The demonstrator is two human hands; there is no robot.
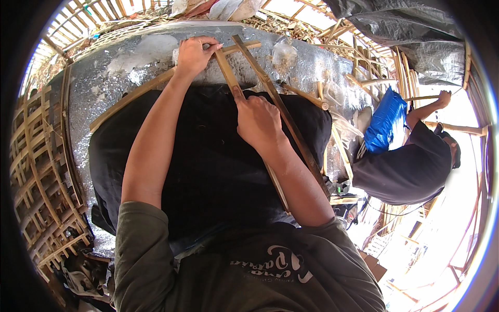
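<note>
Your left hand pinched the bamboo strip, your right hand gripped it; white lettering marked your shirt.

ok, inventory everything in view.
Fabric: 1, black, across lap
Held strip: 1, tan, upper middle
Dark strip: 1, brown, right of it
Curved strip: 1, tan, along fabric's far edge
Other sticks: several (uncountable), tan, right
Foil sheet: 1, silver, around fabric
Lattice: 1, tan, far left
Plastic: 1, blue, right
Tarp: 1, dark, upper right
Co-worker: 1, dark shirt, right
Shirt: 1, olive, bottom
Left hand: 1, bare, held strip's far end
Right hand: 1, bare, further down it
</note>
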